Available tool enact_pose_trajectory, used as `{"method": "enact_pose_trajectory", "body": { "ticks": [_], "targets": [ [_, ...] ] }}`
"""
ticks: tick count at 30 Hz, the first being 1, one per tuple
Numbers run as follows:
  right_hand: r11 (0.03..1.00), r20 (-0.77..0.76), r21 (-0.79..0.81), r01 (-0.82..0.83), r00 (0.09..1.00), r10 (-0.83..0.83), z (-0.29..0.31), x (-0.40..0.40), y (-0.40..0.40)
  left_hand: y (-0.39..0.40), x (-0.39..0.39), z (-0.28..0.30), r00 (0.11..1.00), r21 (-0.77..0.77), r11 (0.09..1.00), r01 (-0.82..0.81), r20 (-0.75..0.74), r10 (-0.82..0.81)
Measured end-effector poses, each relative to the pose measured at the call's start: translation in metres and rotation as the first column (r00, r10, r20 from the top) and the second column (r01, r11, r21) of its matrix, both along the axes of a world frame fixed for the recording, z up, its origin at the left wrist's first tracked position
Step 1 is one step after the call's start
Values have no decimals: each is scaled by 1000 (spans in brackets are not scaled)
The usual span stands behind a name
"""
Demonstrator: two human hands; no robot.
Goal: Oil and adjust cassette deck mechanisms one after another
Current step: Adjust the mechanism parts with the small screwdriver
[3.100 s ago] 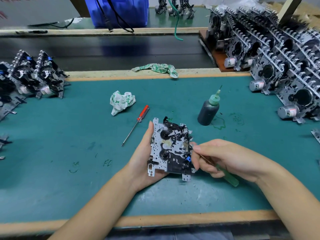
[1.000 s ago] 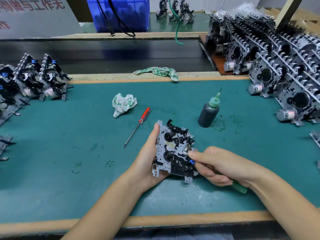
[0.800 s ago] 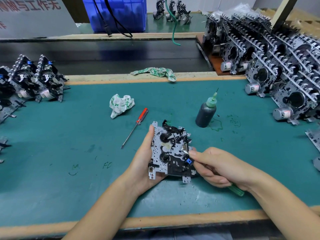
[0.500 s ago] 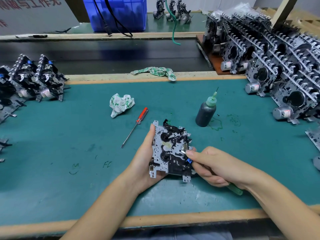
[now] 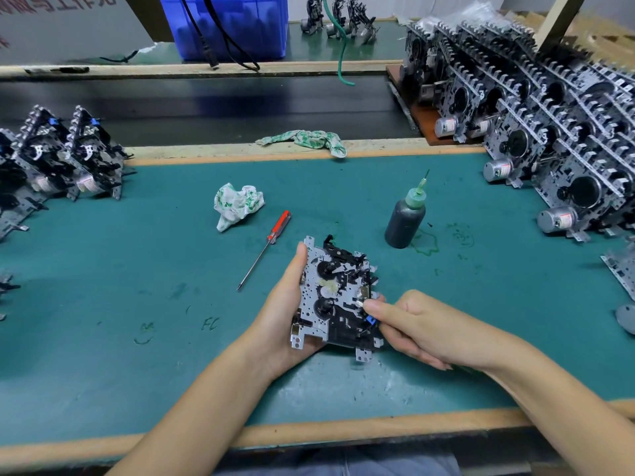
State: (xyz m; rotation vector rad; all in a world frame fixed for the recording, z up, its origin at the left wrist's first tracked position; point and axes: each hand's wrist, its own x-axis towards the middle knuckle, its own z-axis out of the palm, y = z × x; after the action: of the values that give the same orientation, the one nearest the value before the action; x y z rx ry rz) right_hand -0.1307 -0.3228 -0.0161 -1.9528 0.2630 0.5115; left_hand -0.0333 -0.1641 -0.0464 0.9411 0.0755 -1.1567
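A teal work mat [image 5: 120, 269] covers the bench, edged in pale wood. To the right, a dense stack of cassette deck mechanisms [image 5: 556, 139] stands in rows, their small silver motors facing the mat. At the left edge a smaller group of mechanisms [image 5: 65, 156] stands upright.

The cassette deck mechanism [image 5: 335, 297] being worked on is held above the middle of the mat, close to the near edge. It is a perforated silver metal plate carrying black plastic gears, levers and a dark lower block, with a small blue part at its right side. Its long axis runs away from the person, the top end tilted slightly right, face turned up.

The left hand [image 5: 287, 310] cradles the plate from the left and beneath, thumb lying up along its left edge, fingers wrapped under it. The right hand [image 5: 422, 326] comes in from the right, fingers curled, thumb and forefinger pinched at the mechanism's right edge just above the blue part; whatever it pinches is too hidden to name.

Behind the mechanism a dark oil bottle [image 5: 405, 218] with a green nozzle stands upright over green stains. A red-handled screwdriver [image 5: 266, 247] lies diagonally to the left, tip toward the person. A crumpled rag [image 5: 238, 206] sits beyond it, and another rag [image 5: 305, 139] lies on the far wooden rim.
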Motion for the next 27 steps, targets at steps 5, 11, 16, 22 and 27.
{"method": "enact_pose_trajectory", "body": {
  "ticks": [5, 11, 16, 22, 27],
  "targets": [
    [994, -40, -88, -60, 998, 57, -1, 3, -4, -2, 1, -2, 1000, 0, 1000, -1, 0, 1],
    [994, -56, 28, -104, 993, 105, 1, 3, -10, -3, 1, -2, 999, -45, 999, 20, -32, -22],
    [966, -80, 242, -93, 990, 115, 5, -5, -18, 0, 2, -4, 996, -77, 995, 68, -45, -71],
    [966, -17, 248, 70, 998, -68, 2, -1, -6, -1, 3, -5, 997, -82, 995, 59, -37, -62],
    [955, 455, 50, 293, 844, -283, 6, -3, 4, -2, 2, -7, 996, -108, 993, 57, -56, -63]
  ]
}}
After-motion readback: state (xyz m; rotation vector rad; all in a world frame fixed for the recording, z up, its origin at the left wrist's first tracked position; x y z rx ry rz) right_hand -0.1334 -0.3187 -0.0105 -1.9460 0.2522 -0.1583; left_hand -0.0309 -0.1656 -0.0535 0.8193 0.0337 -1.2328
